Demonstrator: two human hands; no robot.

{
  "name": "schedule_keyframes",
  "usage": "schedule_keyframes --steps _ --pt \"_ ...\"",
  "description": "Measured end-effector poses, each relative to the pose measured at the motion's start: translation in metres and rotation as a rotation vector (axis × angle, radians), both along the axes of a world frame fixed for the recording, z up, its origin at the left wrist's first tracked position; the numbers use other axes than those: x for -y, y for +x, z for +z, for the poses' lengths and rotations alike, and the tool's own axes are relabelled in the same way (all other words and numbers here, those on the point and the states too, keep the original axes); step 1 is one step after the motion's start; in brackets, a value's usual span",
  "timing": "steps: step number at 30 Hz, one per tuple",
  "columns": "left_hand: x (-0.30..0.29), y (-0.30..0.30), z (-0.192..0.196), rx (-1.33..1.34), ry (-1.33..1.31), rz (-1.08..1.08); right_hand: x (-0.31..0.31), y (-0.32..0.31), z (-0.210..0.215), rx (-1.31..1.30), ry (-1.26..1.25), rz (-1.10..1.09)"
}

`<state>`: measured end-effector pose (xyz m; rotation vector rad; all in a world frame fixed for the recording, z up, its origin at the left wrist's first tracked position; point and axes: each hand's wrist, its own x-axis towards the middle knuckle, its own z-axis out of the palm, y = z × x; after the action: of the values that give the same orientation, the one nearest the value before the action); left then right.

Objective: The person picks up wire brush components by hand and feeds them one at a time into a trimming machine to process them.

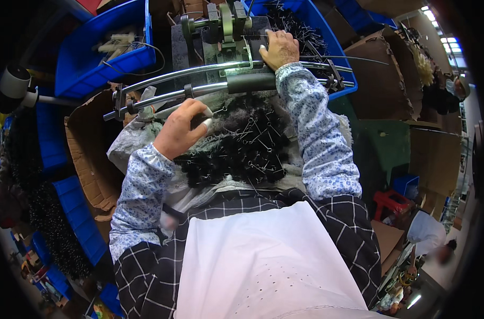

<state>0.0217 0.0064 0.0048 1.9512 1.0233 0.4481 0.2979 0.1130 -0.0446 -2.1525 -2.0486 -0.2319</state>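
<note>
My left hand point(182, 129), with white-covered thumb and fingertip, hovers over a heap of small black wire brushes point(252, 143) with ring-ended stems. Its thumb and forefinger are apart, close to a single wire ring point(223, 108) at the heap's edge. Farther off, my right hand point(280, 49) is at the right side of a bench machine point(226, 26) with a greenish wheel. Its fingers curl at the end of a small dark brush point(254, 35) that points toward the wheel. The palm side of that hand is hidden.
Two chromed rails point(162, 80) cross in front of the machine. More brushes fill a blue bin point(327, 26) at the far right; another blue bin point(74, 58) at the far left holds pale pieces. Cardboard boxes point(87, 149) flank both sides. A co-worker point(427, 234) is at the right.
</note>
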Motion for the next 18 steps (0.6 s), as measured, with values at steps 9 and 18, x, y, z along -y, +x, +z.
schedule_keyframes --steps 9,18 --pt "0.002 -0.01 0.002 0.004 0.035 0.001 -0.003 -0.04 -0.002 -0.033 0.024 0.008" --pt "0.001 -0.01 0.016 0.117 -0.02 0.066 -0.003 -0.06 0.003 -0.004 0.003 0.046"
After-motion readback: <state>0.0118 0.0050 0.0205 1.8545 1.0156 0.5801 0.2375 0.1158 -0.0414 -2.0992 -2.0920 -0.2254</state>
